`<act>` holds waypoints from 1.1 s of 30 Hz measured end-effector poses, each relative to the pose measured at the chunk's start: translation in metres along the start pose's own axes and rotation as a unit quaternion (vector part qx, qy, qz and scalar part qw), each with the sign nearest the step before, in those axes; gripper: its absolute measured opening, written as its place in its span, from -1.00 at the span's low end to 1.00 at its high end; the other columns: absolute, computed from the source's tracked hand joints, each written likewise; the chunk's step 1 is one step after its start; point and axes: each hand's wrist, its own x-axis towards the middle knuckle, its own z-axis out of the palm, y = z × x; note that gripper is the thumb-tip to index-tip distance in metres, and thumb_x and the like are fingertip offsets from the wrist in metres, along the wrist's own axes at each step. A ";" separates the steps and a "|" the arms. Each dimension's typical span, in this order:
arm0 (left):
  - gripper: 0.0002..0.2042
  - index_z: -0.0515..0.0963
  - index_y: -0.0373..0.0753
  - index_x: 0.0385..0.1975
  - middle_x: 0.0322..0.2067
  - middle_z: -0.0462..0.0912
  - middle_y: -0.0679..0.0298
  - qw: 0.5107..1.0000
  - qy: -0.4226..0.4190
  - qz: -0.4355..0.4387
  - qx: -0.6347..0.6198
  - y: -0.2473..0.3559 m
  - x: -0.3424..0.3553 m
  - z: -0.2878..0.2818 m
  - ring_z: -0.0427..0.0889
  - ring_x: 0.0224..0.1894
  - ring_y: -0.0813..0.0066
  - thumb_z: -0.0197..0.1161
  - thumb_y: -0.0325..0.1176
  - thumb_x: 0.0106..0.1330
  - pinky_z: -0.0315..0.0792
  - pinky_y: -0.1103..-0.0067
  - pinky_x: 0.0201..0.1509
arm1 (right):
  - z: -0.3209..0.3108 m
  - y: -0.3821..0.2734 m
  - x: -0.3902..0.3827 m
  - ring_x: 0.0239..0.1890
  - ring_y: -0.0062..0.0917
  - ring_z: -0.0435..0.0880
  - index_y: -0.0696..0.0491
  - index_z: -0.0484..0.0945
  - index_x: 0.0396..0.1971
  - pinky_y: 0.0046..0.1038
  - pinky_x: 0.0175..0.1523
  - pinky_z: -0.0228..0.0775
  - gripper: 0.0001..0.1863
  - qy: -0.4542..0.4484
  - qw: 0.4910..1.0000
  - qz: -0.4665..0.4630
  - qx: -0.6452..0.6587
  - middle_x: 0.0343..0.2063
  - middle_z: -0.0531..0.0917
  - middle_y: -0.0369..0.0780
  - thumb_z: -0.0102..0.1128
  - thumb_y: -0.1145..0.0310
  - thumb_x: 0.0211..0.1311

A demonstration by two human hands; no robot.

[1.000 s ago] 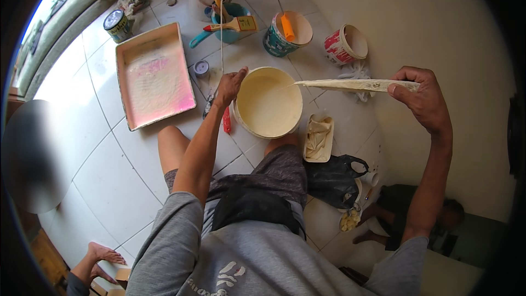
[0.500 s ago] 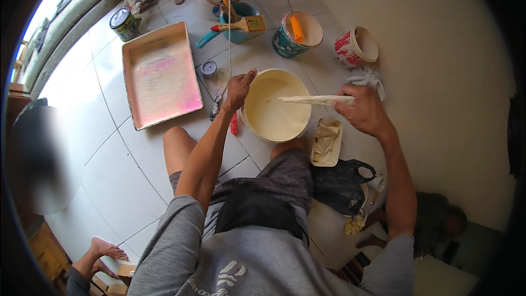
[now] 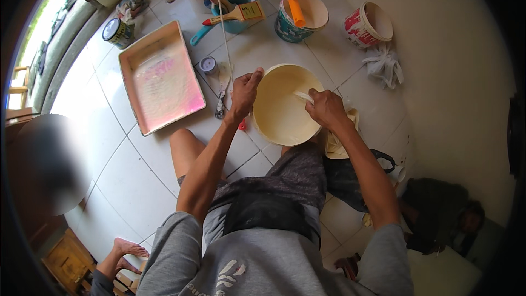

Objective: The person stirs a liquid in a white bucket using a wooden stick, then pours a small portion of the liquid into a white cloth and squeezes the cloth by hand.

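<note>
Between my knees and the tray stands a round bucket (image 3: 290, 67) holding smooth cream-coloured paint. My left hand (image 3: 246, 96) grips its left rim, fingers closed around the edge. Over the bucket's right side my right hand (image 3: 327, 108) is closed on a pale stir stick (image 3: 301, 95), whose lower end points into the bucket. Just left of the bucket lie a scraper (image 3: 221, 101) and a red handle (image 3: 241, 125), partly hidden by my left forearm. A tub of cream-coloured material (image 3: 335, 145) sits to the right, partly covered by my right forearm.
A paint-stained tray (image 3: 164, 90) lies left. Beyond are a small jar (image 3: 208, 65), paintbrush (image 3: 241, 13), teal bucket (image 3: 290, 32) with an orange roller (image 3: 296, 11), and red-white bucket (image 3: 359, 28). A black bag (image 3: 345, 181) lies right. Other people's foot (image 3: 130, 248) and body (image 3: 438, 208) show below.
My right hand has moved left and down over the bucket, bringing the stick from level above the rim to angled into it. My left hand stays on the rim.
</note>
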 end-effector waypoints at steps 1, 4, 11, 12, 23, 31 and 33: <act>-0.56 0.54 -0.33 -0.57 -0.64 0.48 0.41 1.000 0.000 -0.003 0.001 0.002 -0.002 0.005 0.36 -0.62 0.72 0.13 -0.04 0.35 0.29 0.69 -0.53 | 0.000 0.003 -0.007 -0.39 -0.08 0.64 0.19 0.53 -0.32 -0.15 -0.19 0.48 -0.73 -0.002 1.000 0.001 0.002 -0.52 0.62 0.03 0.03 0.28 0.13; -0.57 0.52 -0.31 -0.60 -0.67 0.46 0.42 0.999 0.021 -0.007 0.042 0.001 -0.004 0.014 0.33 -0.65 0.74 0.14 -0.04 0.35 0.26 0.68 -0.58 | 0.003 0.011 -0.030 -0.38 -0.04 0.63 0.23 0.54 -0.36 -0.14 -0.17 0.47 -0.71 -0.029 0.998 0.044 0.021 -0.50 0.61 0.08 0.07 0.28 0.10; -0.55 0.50 -0.31 -0.65 -0.71 0.43 0.43 0.999 0.021 0.008 0.037 -0.002 -0.002 0.030 0.31 -0.67 0.74 0.16 -0.05 0.33 0.24 0.66 -0.61 | 0.006 -0.004 -0.048 -0.39 0.03 0.58 0.30 0.52 -0.53 -0.14 -0.20 0.43 -0.72 -0.050 0.980 -0.017 0.194 -0.54 0.56 0.14 0.16 0.33 0.02; -0.55 0.50 -0.31 -0.66 -0.72 0.43 0.43 0.999 0.025 0.011 0.036 -0.002 -0.003 0.031 0.30 -0.67 0.73 0.17 -0.05 0.33 0.24 0.66 -0.61 | 0.001 -0.012 -0.046 -0.40 0.04 0.58 0.31 0.52 -0.52 -0.15 -0.21 0.43 -0.72 -0.044 0.974 -0.031 0.218 -0.53 0.56 0.14 0.16 0.33 0.01; -0.56 0.47 -0.28 -0.68 -0.71 0.43 0.43 0.999 0.006 0.003 0.049 0.002 -0.005 0.037 0.29 -0.67 0.74 0.17 -0.05 0.33 0.24 0.66 -0.60 | -0.007 0.006 0.003 -0.40 -0.04 0.62 0.21 0.56 -0.43 -0.15 -0.23 0.47 -0.75 0.118 0.983 -0.037 0.139 -0.55 0.60 0.07 0.17 0.29 0.04; -0.56 0.45 -0.27 -0.69 -0.72 0.41 0.44 0.999 0.013 0.005 0.035 0.000 -0.002 0.027 0.29 -0.68 0.74 0.17 -0.05 0.33 0.22 0.66 -0.61 | 0.018 0.037 -0.049 -0.41 0.02 0.60 0.26 0.53 -0.49 -0.10 -0.21 0.44 -0.73 -0.009 0.994 0.008 0.109 -0.56 0.57 0.14 0.15 0.29 0.05; -0.55 0.45 -0.27 -0.70 -0.72 0.40 0.44 0.997 0.019 0.010 0.074 0.000 -0.001 0.027 0.29 -0.68 0.73 0.16 -0.05 0.33 0.22 0.66 -0.60 | 0.025 0.025 -0.060 -0.41 0.03 0.60 0.26 0.53 -0.50 -0.10 -0.20 0.44 -0.73 -0.012 0.990 -0.018 0.139 -0.56 0.56 0.15 0.15 0.30 0.05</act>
